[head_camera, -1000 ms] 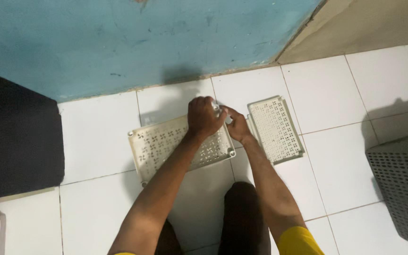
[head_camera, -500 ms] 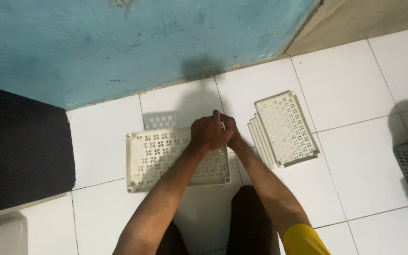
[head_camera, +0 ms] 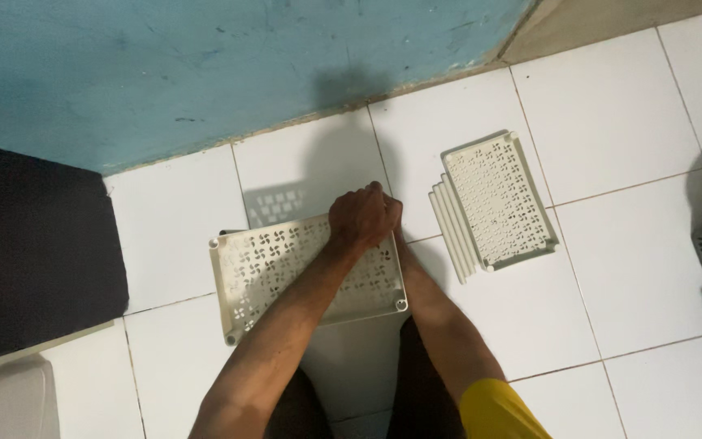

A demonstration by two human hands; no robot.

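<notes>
Left hand (head_camera: 363,215) clenched at the far right corner of the panel (head_camera: 274,272) lying flat on the tiles (head_camera: 635,268); right hand hidden behind it, fingers can't tell. Stack of panels (head_camera: 497,199) near right, blue wall (head_camera: 205,65) beyond.

Left arm: bare, reaches forward from lower left, forearm running diagonally up to the right.
Left hand (head_camera: 361,218): closed in a fist, knuckles up, back of hand toward the camera.
Right arm: bare forearm rises from lower right, angled up to the left; yellow sleeve at the elbow.
Right hand (head_camera: 394,230): mostly hidden behind the left fist; only an edge shows. Grip cannot be told.
Hands: pressed together, touching.
</notes>
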